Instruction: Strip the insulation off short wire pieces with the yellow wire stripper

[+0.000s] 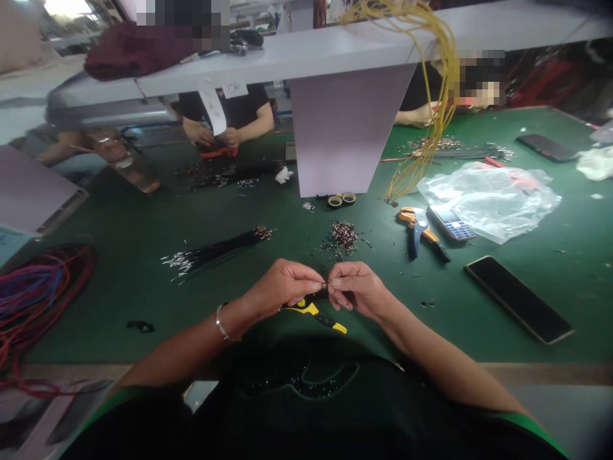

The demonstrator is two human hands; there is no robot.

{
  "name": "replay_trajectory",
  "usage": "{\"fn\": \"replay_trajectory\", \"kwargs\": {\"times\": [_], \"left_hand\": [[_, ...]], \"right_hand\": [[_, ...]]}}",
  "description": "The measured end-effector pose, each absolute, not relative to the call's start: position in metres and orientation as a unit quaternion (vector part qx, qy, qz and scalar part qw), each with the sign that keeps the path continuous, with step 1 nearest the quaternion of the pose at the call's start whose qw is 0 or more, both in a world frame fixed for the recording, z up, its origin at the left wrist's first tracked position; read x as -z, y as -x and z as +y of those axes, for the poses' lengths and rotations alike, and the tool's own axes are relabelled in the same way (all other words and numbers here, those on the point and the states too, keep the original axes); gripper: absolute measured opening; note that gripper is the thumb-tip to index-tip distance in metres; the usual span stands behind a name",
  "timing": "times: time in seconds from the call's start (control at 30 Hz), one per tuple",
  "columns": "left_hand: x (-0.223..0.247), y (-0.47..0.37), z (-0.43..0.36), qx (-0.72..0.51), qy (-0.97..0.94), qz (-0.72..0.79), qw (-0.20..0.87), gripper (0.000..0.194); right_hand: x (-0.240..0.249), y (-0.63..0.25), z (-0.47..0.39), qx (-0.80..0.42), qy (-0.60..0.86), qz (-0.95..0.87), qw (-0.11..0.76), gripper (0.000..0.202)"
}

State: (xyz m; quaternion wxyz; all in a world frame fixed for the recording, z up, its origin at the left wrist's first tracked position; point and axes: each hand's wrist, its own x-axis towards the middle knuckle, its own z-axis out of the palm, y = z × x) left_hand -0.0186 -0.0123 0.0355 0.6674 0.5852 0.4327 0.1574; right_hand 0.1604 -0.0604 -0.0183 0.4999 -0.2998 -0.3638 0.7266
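One green table [119, 287] spreads out before us, with a white shelf [325, 54] crossing over its far part and a single pale panel [345, 134] standing beneath that shelf. Two other people are across from us, one on each side of the panel, and a loose hank of yellow wires [443, 38] hangs down from the shelf to the tabletop.

Our left hand [297, 281] and right hand [354, 287] meet at the fingertips, both pinched narrow on one thin dark piece [326, 283] above the table, near its front edge. One bracelet [220, 322] circles our left wrist. One pair of yellow-and-black pliers [313, 310] shows just below our hands — we cannot tell whether the left one touches it.

Beyond our fingers we count one pile of small bits [343, 236], too many to number, and, to its left, one bundle of black wires [220, 252]. On our right are one orange-and-blue hand tool [421, 233], one keypad phone [451, 222] beside it, one large dark phone [518, 299] and one clear plastic bag [493, 198]. One heap of red and blue wires [38, 287] lies at far left.
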Motion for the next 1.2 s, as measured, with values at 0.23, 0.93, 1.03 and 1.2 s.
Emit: {"fn": "replay_trajectory", "kwargs": {"times": [0.23,0.93,1.03,1.2], "left_hand": [[-0.026,0.025,-0.009,-0.220,-0.592,0.439,0.639,0.016],[-0.024,0.020,-0.016,-0.334,-0.906,0.240,0.102,0.027],[-0.023,0.021,-0.017,-0.330,-0.912,0.232,0.075,0.026],[-0.017,0.024,-0.016,-0.333,-0.915,0.219,0.058,0.022]], "right_hand": [[0.013,-0.170,-0.054,-0.683,0.318,-0.352,0.556,0.015],[0.021,-0.161,-0.056,-0.644,0.342,-0.387,0.565,0.011],[0.022,-0.160,-0.055,-0.642,0.345,-0.389,0.564,0.011],[0.022,-0.160,-0.056,-0.641,0.347,-0.387,0.564,0.011]]}}
